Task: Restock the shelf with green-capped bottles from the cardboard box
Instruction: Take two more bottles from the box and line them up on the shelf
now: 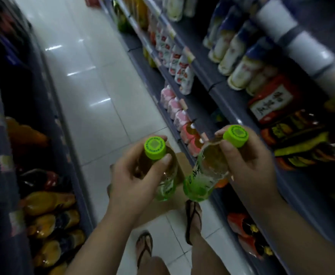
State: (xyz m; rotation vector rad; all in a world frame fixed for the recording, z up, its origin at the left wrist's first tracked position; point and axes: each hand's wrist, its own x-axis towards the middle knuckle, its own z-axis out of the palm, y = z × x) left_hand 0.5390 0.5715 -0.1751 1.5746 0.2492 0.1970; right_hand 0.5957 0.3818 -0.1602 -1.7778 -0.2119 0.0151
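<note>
I stand in a shop aisle with a bottle in each hand. My left hand [135, 175] grips a clear green-capped bottle [167, 175] just under its cap, roughly upright. My right hand [250, 167] holds a second green-capped bottle [204, 175] by the neck, its green-labelled base tilted down to the left. Both bottles hang above the cardboard box [179, 165], which is mostly hidden behind my hands on the floor. The shelf [222, 104] with rows of drinks runs along my right.
A second shelf unit [43, 205] with orange and dark bottles lines the left. White tiled floor [87, 86] stretches ahead between them. My sandalled feet [192, 219] stand below the box. Pink cartons [174, 106] sit on the low right shelf.
</note>
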